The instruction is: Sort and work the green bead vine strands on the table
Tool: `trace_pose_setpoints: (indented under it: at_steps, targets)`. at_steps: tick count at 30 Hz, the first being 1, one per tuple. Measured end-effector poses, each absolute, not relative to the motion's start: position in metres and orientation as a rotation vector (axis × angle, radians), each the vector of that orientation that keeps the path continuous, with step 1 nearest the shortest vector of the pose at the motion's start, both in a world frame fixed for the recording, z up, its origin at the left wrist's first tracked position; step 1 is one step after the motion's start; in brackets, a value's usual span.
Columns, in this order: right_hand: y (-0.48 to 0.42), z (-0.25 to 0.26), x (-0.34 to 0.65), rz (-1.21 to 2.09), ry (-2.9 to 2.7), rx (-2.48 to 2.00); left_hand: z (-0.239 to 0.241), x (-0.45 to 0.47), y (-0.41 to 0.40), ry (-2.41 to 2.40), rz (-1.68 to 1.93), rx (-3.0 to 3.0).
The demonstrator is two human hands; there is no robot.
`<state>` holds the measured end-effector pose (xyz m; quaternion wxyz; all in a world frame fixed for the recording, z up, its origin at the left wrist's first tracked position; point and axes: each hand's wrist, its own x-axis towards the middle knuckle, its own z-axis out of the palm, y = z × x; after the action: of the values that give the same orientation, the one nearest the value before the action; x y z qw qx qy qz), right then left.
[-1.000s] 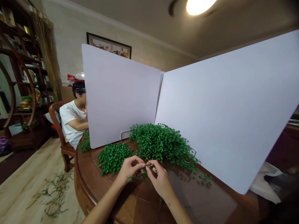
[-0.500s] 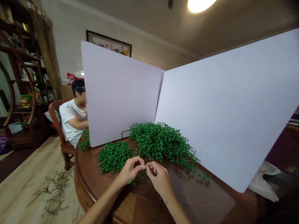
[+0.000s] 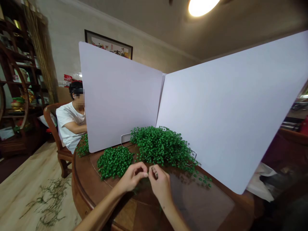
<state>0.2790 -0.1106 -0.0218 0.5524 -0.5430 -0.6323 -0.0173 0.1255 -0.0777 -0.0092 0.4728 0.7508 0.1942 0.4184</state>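
Note:
My left hand [image 3: 134, 176] and my right hand [image 3: 158, 179] meet over the near part of the round table, thumbs and forefingers pinched nearly tip to tip. Between and below them a thin green sprig [image 3: 137, 190] shows, blurred and mostly covered by the fingers. Just beyond my left hand lies a low heap of short green bead-headed pieces [image 3: 115, 162]. A larger, bushier pile of green bead-headed sprigs [image 3: 161, 146] sits ahead of both hands, a few loose sprigs [image 3: 203, 179] trailing to its right.
Two white panels [image 3: 120, 99] [image 3: 221, 109] stand across the table [image 3: 96, 189], held by wire stands [image 3: 125, 139]. Someone in a white shirt [image 3: 69, 118] sits behind the left panel on a wooden chair [image 3: 61, 154]. Stripped stems [image 3: 50, 202] litter the floor at left.
The view has shifted slightly, moving the scene left. Both hands stay pinched close together; the green sprig under them is now more blurred and hidden.

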Motion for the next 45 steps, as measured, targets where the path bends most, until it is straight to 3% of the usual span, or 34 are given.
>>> trace_pose_setpoints:
  at_steps: [4, 7, 11, 19, 25, 31, 40, 45]
  targets:
    - [-0.107, -0.017, 0.301, 0.054, -1.325, -1.318, -0.006, 0.135, -0.091, 0.415, 1.015, 1.862]
    - [-0.11, -0.016, 0.303, 0.317, -1.323, -1.213, -0.003, 0.131, -0.079, 0.532, 1.339, 1.685]
    - [-0.113, -0.013, 0.295, 0.685, -1.151, -1.048, -0.008, 0.107, -0.051, 1.03, 1.726, 1.62]
    - [-0.12, -0.003, 0.297, 1.075, -0.796, -0.796, -0.03, 0.093, -0.039, 1.815, 1.493, 2.14]
    - [-0.117, -0.001, 0.3, 1.123, -0.757, -0.668, -0.024, 0.099, -0.049, 1.628, 1.483, 2.301]
    - [-0.119, 0.003, 0.306, 1.131, -0.688, -0.63, -0.024, 0.112, -0.066, 1.242, 1.188, 2.684]
    - [-0.143, 0.007, 0.323, 1.039, -0.647, -0.657, -0.047, 0.111, -0.055, 1.641, 1.094, 2.708]
    - [-0.204, -0.043, 0.35, 0.719, -0.508, -0.918, -0.046, 0.107, -0.051, 1.863, 1.176, 2.556]
